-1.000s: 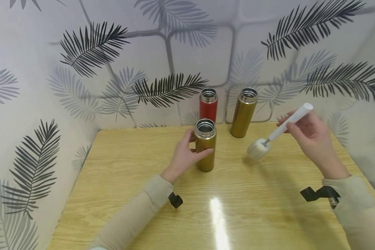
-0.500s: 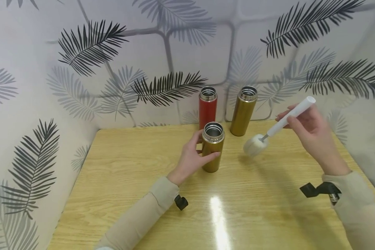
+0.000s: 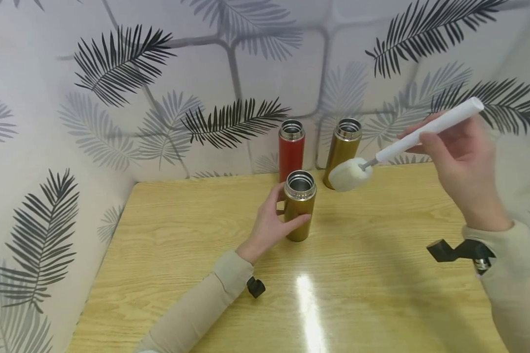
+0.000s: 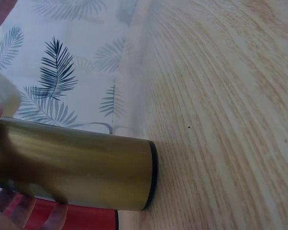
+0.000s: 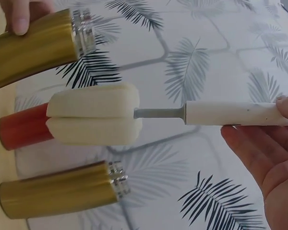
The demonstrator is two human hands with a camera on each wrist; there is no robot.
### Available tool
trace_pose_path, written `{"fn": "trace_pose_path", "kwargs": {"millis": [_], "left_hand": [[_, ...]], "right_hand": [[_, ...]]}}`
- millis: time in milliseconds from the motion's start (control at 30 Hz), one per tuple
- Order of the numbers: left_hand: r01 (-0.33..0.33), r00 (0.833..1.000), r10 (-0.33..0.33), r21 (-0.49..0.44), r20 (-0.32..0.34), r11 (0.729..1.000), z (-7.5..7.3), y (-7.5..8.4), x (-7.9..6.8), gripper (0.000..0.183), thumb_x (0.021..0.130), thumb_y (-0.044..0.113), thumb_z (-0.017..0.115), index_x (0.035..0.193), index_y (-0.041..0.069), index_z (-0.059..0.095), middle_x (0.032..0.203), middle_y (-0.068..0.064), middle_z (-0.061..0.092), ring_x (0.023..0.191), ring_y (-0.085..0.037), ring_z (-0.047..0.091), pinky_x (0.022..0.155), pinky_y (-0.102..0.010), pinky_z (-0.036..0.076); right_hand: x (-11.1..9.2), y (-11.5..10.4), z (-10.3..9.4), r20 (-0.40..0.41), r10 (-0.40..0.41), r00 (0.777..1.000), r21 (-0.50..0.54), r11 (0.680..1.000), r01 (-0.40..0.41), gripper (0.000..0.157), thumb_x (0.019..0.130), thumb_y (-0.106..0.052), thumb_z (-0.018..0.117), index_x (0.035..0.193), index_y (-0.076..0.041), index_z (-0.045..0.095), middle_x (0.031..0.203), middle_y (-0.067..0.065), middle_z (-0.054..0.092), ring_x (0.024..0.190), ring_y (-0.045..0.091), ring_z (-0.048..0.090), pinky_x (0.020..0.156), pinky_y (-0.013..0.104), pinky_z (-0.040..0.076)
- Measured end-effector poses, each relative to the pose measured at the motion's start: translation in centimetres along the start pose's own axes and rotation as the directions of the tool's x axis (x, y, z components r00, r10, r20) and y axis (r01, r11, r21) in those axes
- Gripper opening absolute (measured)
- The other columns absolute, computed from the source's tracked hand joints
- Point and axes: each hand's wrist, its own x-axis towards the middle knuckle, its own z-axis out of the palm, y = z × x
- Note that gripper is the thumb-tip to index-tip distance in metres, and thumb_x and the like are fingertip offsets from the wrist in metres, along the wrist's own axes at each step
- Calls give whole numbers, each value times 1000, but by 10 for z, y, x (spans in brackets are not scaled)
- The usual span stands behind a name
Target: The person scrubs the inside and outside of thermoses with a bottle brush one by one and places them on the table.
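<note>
My left hand grips the side of a gold thermos flask, which has no lid and stands upright on the table. In the left wrist view the base of this gold flask meets the wood. Up at the right, my right hand holds a bottle brush by its white handle. The brush's cream sponge head points left and is in the air, apart from the held flask. In the head view the sponge overlaps part of a second gold flask.
A lidless red flask stands behind the held one, close to the wall. To its right is the second gold flask, also lidless. The wooden table ends at a leaf-patterned wall covering.
My left hand has brought the gold flask slightly to the right. My right hand has raised the bottle brush, and its sponge has moved up and a little left.
</note>
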Motion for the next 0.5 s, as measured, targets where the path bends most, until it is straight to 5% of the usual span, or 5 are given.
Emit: {"fn": "trace_pose_path", "kwargs": {"millis": [200,500], "left_hand": [[23,1000,-23,36,6,999,2,-3,0,84,84,27,90,152,12,44,142,-4,57,128,-23,56,97,-43,56],[48,999,-48,-4,19,999,4,-8,-1,80,84,24,90,150,13,46,140,-5,59,126,-24,57,96,-45,56]], "right_hand": [[11,-13,14,-50,-90,995,96,991,95,31,96,7,68,118,21,53,101,29,73,95,30,75,82,32,63],[21,-22,42,-115,-111,987,230,964,135,33,92,6,73,112,20,51,97,31,72,91,35,75,78,35,64]]}}
